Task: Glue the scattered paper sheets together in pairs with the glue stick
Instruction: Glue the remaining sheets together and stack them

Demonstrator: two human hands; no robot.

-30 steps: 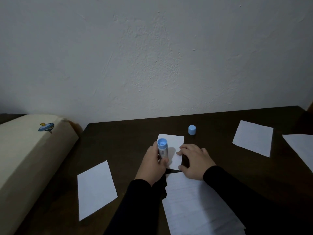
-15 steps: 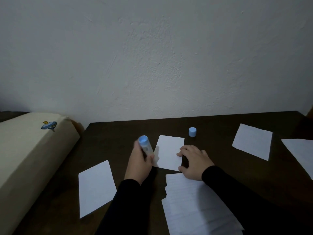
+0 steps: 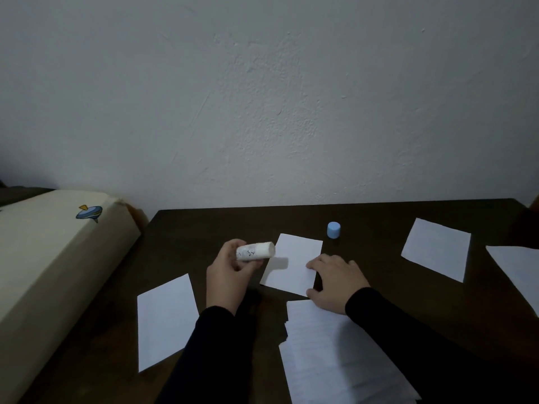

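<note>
My left hand (image 3: pixel 226 275) grips a white glue stick (image 3: pixel 256 251), uncapped and tipped sideways, its open end pointing right over the left edge of a small white sheet (image 3: pixel 291 262). My right hand (image 3: pixel 335 279) rests with spread fingers on that sheet's right side and holds nothing. The blue cap (image 3: pixel 333 230) stands alone behind the sheet. More white sheets lie around: one at the left (image 3: pixel 166 319), one at the right (image 3: pixel 437 247), one cut off by the right border (image 3: pixel 519 275), and a lined stack (image 3: pixel 329 354) under my right forearm.
The dark wooden table (image 3: pixel 204 228) ends at a white wall behind. A beige cushion-like bag (image 3: pixel 49 258) with a small blue print lies off the table's left edge. Both my sleeves are black.
My left hand has moved left off the sheet and turned the glue stick from upright, blue end up, to lying sideways. My right hand has stayed on the sheet.
</note>
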